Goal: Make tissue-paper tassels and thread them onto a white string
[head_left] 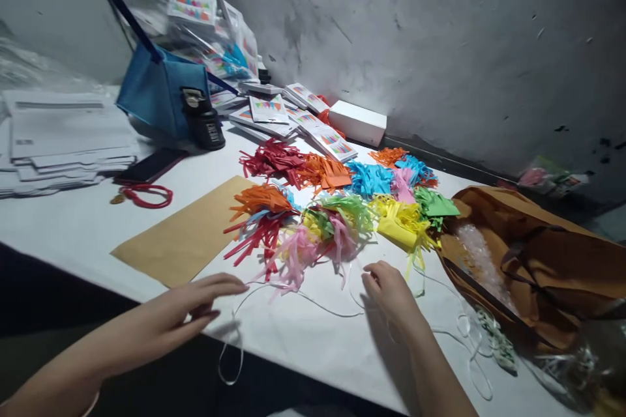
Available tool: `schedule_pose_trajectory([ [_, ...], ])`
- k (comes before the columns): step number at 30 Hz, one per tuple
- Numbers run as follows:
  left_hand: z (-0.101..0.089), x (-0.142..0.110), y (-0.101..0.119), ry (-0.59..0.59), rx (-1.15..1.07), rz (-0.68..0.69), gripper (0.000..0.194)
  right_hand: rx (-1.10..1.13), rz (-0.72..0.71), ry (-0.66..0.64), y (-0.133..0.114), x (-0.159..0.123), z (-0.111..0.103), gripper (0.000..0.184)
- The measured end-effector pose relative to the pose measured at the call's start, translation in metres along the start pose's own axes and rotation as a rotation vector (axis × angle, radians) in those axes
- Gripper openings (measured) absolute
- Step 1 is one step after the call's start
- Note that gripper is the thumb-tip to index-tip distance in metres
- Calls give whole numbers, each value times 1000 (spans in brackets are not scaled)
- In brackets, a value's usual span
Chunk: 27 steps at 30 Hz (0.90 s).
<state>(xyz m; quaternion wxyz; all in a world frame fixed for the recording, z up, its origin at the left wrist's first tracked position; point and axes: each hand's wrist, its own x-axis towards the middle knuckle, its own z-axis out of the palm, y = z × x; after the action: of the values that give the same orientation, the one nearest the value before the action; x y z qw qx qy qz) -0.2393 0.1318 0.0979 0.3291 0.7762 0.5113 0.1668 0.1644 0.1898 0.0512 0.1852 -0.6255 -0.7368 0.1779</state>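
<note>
My left hand (pixel 195 309) hovers at the table's front edge with its fingers stretched out and the thumb apart. Its fingertips are close to a thin white string (pixel 323 306); whether they touch it I cannot tell. A loop of this string hangs over the edge below. My right hand (pixel 391 293) is on the right with fingers curled in; the string runs up to it, but what lies inside the fingers is hidden. Just beyond both hands are paper tassels: pink (pixel 297 254), green (pixel 359 212), orange and red (pixel 264 208), and yellow (pixel 401 225).
A brown paper sheet (pixel 186 234) lies left of the tassels. Behind are printed packs (pixel 268 109), a white box (pixel 358 122), a blue bag (pixel 161 88) and a phone (pixel 149 167). A brown bag (pixel 552 260) takes up the right side, near tangled string (pixel 472 345).
</note>
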Motion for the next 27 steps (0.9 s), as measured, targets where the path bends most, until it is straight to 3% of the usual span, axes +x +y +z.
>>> schedule_pose_trajectory([
  [4, -16, 17, 5, 262, 48, -92, 35, 15, -7, -3, -9, 25, 19, 18],
  [8, -12, 45, 9, 297, 20, -85, 38, 40, 57, 72, -2, 56, 26, 20],
  [12, 1, 76, 1, 317, 16, 5, 37, 103, 75, 56, 2, 74, 26, 27],
  [15, 10, 91, -10, 295, 29, 18, 39, 106, 96, 55, 3, 68, 19, 26],
  [19, 19, 96, -19, 245, 15, -12, 43, 35, 140, 45, -3, 40, 15, 23],
  [24, 27, 99, -17, 226, -11, -6, 41, -7, 207, 19, -28, 20, 38, 8],
  [27, 28, 102, -15, 258, -47, -31, 41, 43, 287, 21, -30, 24, 44, 12],
])
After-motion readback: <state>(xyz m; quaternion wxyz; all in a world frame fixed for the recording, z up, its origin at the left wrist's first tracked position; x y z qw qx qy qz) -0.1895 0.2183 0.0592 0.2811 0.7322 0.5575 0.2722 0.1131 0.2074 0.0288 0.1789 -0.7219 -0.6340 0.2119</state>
